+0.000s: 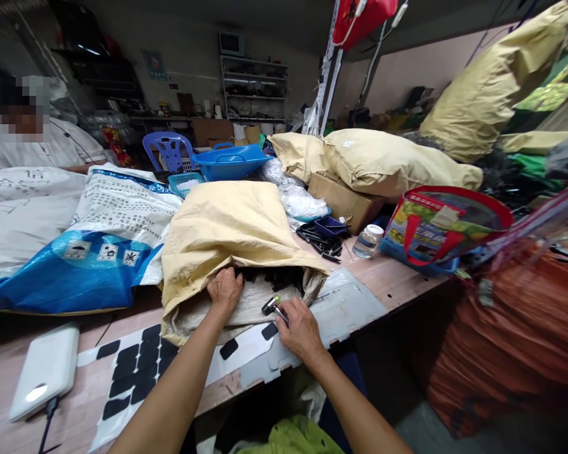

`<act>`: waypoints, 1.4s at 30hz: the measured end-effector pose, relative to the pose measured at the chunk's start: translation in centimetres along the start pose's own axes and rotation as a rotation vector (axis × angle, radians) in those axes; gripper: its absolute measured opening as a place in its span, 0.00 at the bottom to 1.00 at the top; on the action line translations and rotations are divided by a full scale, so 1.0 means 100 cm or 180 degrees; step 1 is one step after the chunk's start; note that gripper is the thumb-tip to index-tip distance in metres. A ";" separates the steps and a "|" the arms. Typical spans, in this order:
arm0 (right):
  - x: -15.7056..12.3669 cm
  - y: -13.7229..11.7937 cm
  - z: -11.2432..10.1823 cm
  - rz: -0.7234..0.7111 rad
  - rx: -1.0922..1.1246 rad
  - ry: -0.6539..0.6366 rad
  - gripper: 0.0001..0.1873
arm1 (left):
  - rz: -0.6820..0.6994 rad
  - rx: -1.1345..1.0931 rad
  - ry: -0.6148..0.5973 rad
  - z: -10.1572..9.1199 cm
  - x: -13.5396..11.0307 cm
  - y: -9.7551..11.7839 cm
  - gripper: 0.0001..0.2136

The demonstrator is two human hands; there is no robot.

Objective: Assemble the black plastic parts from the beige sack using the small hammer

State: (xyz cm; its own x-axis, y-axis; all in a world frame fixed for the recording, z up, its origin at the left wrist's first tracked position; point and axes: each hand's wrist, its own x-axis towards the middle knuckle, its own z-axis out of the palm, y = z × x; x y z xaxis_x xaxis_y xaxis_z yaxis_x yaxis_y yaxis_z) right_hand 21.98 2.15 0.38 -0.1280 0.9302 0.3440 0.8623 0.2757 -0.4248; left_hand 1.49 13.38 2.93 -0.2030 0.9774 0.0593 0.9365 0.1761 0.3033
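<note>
A beige woven sack (227, 221) lies on the table with its mouth facing me, and dark pieces (284, 276) show inside. My left hand (225, 289) is closed on the upper rim of the mouth, its fingertips partly hidden by the fabric. In front of the opening, my right hand (299, 325) is closed around the thin metal handle of a small hammer-like tool (269, 306). The tool's head is dark and shiny with a yellow-green end. Under my hands lies a white sheet with black rounded stickers (229, 349), beside a grey board (350, 302).
A white power bank (47, 362) with a cable lies at left, near blue-and-white sacks (108, 233). Beyond are black pen-like parts (319, 239), a lidded jar (368, 241) and a red-rimmed bag (435, 227). A co-worker (33, 139) sits at far left; an orange sack (515, 334) stands right.
</note>
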 end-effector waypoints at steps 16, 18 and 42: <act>0.002 0.006 0.002 0.0103 0.0264 -0.0076 0.03 | 0.1273 -0.0917 -0.0322 -0.008 -0.111 -0.053 0.07; 0.001 0.005 0.001 0.0056 0.0206 -0.0070 0.03 | 0.1253 -0.0939 0.0041 0.004 -0.119 -0.051 0.08; -0.044 -0.030 -0.036 -0.0149 0.1068 -0.0086 0.11 | 0.1503 -0.1145 -0.0367 0.005 -0.123 -0.057 0.07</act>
State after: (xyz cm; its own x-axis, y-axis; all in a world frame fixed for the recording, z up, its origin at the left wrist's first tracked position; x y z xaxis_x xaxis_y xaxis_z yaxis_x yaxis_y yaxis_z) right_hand 21.76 -3.67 3.13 -0.1805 0.9196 0.3491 0.6464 0.3784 -0.6626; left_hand -1.18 0.45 -0.01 0.2621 0.9502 0.1685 0.7583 -0.3108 0.5731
